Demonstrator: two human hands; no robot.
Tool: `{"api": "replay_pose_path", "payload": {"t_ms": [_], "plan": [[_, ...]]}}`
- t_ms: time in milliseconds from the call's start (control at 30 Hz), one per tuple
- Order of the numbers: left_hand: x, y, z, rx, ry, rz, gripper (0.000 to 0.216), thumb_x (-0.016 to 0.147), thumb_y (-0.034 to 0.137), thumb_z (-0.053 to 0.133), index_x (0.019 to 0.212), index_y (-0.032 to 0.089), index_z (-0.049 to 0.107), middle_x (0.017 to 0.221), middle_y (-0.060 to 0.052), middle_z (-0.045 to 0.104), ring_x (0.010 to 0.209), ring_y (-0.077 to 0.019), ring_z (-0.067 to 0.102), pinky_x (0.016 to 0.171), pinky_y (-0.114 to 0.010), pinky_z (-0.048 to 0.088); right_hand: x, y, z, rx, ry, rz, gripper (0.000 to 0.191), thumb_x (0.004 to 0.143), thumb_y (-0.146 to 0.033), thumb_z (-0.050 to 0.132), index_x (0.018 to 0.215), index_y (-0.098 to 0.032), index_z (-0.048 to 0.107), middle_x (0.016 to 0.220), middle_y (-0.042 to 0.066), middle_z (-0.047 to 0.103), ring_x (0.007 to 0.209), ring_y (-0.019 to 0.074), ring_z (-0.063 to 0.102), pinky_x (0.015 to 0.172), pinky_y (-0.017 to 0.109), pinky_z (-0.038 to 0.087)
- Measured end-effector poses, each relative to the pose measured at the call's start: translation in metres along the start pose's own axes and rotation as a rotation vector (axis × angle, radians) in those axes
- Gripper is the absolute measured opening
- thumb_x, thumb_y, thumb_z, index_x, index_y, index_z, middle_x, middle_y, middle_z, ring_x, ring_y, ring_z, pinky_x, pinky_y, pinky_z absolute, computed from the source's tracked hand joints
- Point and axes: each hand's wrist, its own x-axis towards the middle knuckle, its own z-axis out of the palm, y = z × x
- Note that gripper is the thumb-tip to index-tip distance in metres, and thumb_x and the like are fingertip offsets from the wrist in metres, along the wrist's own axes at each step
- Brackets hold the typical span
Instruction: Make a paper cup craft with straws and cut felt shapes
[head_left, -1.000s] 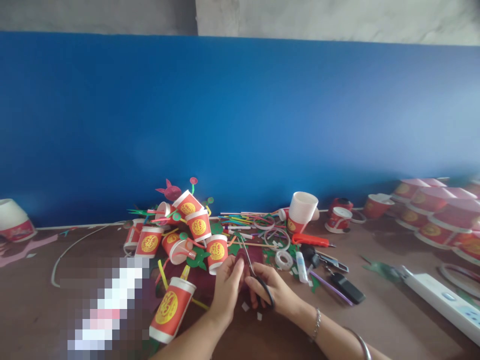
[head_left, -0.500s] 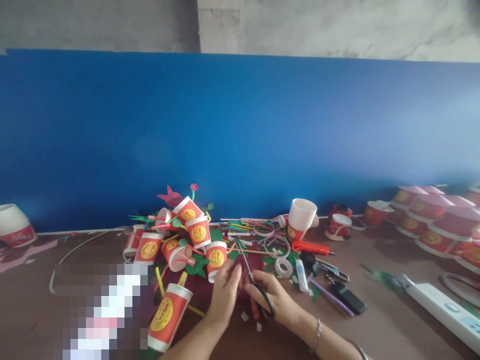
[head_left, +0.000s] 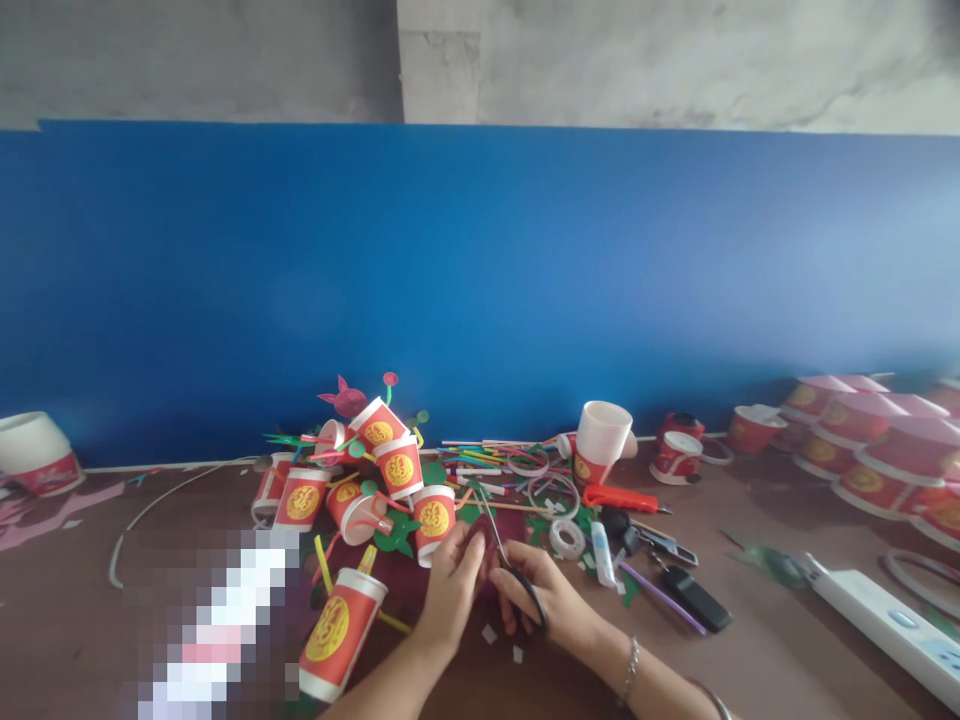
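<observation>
My right hand grips black-handled scissors, their blades pointing up and away over a dark maroon piece of craft material. My left hand pinches the left edge of that maroon piece, fingers closed on it. Both hands meet low in the middle of the brown table. A red paper cup with a yellow emblem lies tilted just left of my left forearm. A heap of similar red cups with coloured stems stands behind my hands.
Coloured straws, tape rolls, a stack of white cups, a red cutter and a black fob lie right of centre. A white power strip and red bowls fill the right. A blue wall panel backs the table.
The view has tilted slightly, so the table contents sit lower. My hands stay together on the maroon piece and the scissors, barely shifted.
</observation>
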Motion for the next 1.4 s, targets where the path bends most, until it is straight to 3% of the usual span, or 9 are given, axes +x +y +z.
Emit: {"api": "replay_pose_path", "payload": {"t_ms": [633,867,1100,1400], "plan": [[-0.0005,0.0005,-0.0026,0.166,0.109,0.096,0.045,0.075,0.058,0.059,0.061,0.021,0.039,0.048,0.009,0.034,0.043,-0.0074,0.029,0.044,-0.021,0.024,0.0015,0.0020,0.0004,-0.011,0.022,-0.006,0.041,0.077,-0.055,0.062,0.072,-0.017,0.048,0.043,-0.004,0.054,0.032,0.0063,0.041,0.033,0.016,0.028],[0.0007,-0.0009,-0.0028,0.147,0.110,0.119,0.045,0.073,0.060,0.062,0.063,0.021,0.042,0.048,0.008,0.036,0.043,-0.0076,0.029,0.044,-0.021,0.024,0.0020,0.0027,0.0006,-0.018,0.020,-0.008,0.039,0.077,-0.053,0.063,0.071,-0.017,0.048,0.043,-0.005,0.054,0.031,0.0058,0.040,0.034,0.016,0.029],[0.0031,-0.0059,-0.0053,0.133,0.031,0.094,0.044,0.071,0.060,0.063,0.067,0.020,0.045,0.048,0.010,0.034,0.041,-0.0062,0.025,0.042,-0.021,0.020,0.0008,-0.0006,-0.0030,-0.022,0.019,-0.004,0.041,0.073,-0.055,0.065,0.073,-0.017,0.049,0.044,-0.005,0.054,0.035,0.0074,0.046,0.035,0.016,0.030],[0.0012,-0.0024,-0.0030,0.148,0.102,0.100,0.046,0.070,0.060,0.064,0.062,0.021,0.041,0.047,0.009,0.034,0.042,-0.0072,0.028,0.042,-0.021,0.021,0.0008,-0.0032,-0.0023,-0.027,0.042,0.018,0.041,0.073,-0.055,0.064,0.068,-0.018,0.047,0.041,-0.005,0.052,0.033,0.0073,0.043,0.035,0.017,0.030]]}}
